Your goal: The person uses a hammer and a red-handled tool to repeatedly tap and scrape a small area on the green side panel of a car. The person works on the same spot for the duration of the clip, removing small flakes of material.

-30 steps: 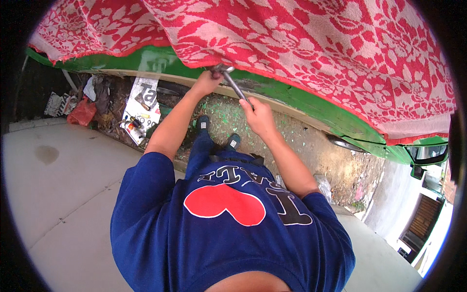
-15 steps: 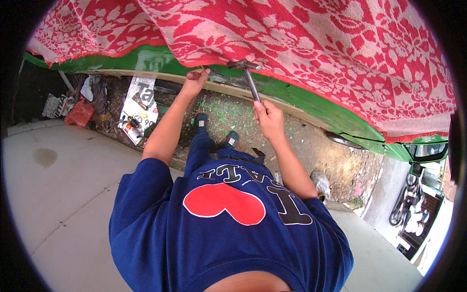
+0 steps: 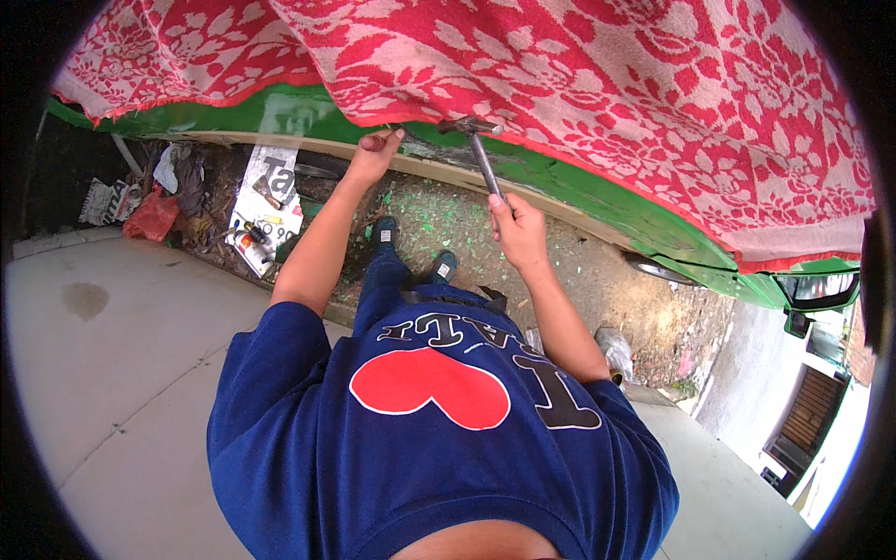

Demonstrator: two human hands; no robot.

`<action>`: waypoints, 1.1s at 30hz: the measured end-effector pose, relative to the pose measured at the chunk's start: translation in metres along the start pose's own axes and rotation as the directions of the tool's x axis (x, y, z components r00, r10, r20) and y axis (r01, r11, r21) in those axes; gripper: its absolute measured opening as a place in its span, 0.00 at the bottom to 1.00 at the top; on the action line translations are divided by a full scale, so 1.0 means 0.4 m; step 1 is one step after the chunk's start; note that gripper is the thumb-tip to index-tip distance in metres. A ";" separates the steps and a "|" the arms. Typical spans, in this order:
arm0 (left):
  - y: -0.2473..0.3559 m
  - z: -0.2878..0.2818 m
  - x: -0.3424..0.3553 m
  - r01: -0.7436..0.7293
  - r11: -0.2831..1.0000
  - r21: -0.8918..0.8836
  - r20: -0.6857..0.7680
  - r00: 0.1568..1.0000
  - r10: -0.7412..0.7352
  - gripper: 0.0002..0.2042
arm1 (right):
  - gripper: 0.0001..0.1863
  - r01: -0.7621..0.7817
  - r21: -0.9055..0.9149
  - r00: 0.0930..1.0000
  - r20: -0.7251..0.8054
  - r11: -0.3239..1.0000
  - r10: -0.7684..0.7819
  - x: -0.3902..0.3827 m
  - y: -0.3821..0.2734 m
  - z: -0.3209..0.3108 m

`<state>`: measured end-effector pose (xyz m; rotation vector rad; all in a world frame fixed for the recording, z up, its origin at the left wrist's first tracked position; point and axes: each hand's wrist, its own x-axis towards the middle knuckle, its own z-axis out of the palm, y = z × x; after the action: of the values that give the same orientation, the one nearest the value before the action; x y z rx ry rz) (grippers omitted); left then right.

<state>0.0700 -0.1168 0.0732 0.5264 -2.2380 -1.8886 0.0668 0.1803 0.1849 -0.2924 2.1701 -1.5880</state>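
Observation:
My left hand (image 3: 377,155) is closed on a small tool with a reddish-brown handle (image 3: 372,142), its tip at a scraped patch on the green vehicle body (image 3: 527,163). My right hand (image 3: 518,229) grips the dark metal shaft of a hammer (image 3: 484,163); the hammer's head rests near the scraped patch, right of my left hand. Just above both, a red and pink floral cloth (image 3: 579,75) drapes over the bodywork, its hem hanging close to the hammer head.
On the ground at left lie a white printed board (image 3: 274,187) with bottles and small items, and a red plastic bag (image 3: 151,217) among scraps. A concrete slab (image 3: 121,355) is behind me; a side mirror (image 3: 796,322) and a building doorway (image 3: 807,420) are at far right.
Since a second ago the hammer head has moved right, away from my left hand, and my left hand has shifted slightly left. Little differs from half a second ago.

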 end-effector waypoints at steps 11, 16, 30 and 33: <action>0.016 0.014 0.029 -0.121 0.993 0.009 -0.006 0.993 0.121 0.12 | 0.17 -0.006 -0.052 1.000 0.026 0.999 0.007 -0.001 -0.012 0.011; -0.003 0.017 0.056 -0.143 0.988 0.066 0.033 0.989 0.141 0.09 | 0.17 0.144 -0.130 0.988 0.071 0.981 -0.135 0.026 -0.068 0.046; -0.120 -0.013 -0.030 0.067 0.980 0.187 0.061 0.995 -0.080 0.19 | 0.20 0.098 -0.261 0.993 -0.041 0.960 -0.112 0.013 -0.007 0.037; -0.078 -0.008 -0.039 0.009 0.996 0.085 0.059 0.998 -0.014 0.19 | 0.22 0.031 -0.132 0.995 -0.087 0.991 -0.043 0.024 0.014 0.015</action>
<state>0.0905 -0.1183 0.0447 0.5021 -2.3672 -1.8447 0.0617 0.1729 0.1760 -0.3081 2.3556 -1.5082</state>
